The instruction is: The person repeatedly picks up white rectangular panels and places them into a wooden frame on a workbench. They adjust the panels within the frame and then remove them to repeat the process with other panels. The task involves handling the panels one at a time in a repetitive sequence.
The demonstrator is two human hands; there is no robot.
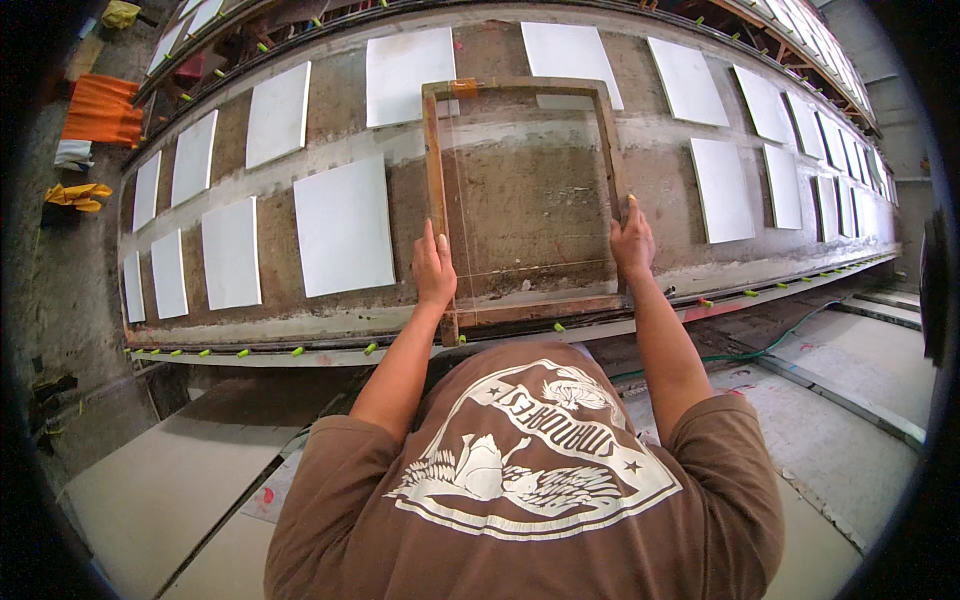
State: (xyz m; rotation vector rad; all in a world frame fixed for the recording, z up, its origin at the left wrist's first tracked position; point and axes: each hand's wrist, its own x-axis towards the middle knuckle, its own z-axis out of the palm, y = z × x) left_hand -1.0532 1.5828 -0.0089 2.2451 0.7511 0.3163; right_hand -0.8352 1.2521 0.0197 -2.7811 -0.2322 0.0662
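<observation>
A rectangular wooden frame (533,309) is held over the long brown table, in front of my body. My left hand (434,268) is closed on its left rail, low down near the near corner. On the opposite rail my right hand (632,240) grips a little farther up. The brown surface shows through the middle of the frame, with thin pale lines inside its left and near sides; I cannot tell whether sheer mesh fills it. Its far edge overlaps a white rectangular panel (570,52) lying on the table. Another white panel (344,228) lies left of my left hand.
White panels lie in two rows along the long table (400,155), including one panel (722,190) right of my right hand. Small yellow-green pegs (297,351) line its near edge. A green hose (775,345) runs at right. Orange cloth (103,110) and yellow gloves (78,196) lie far left.
</observation>
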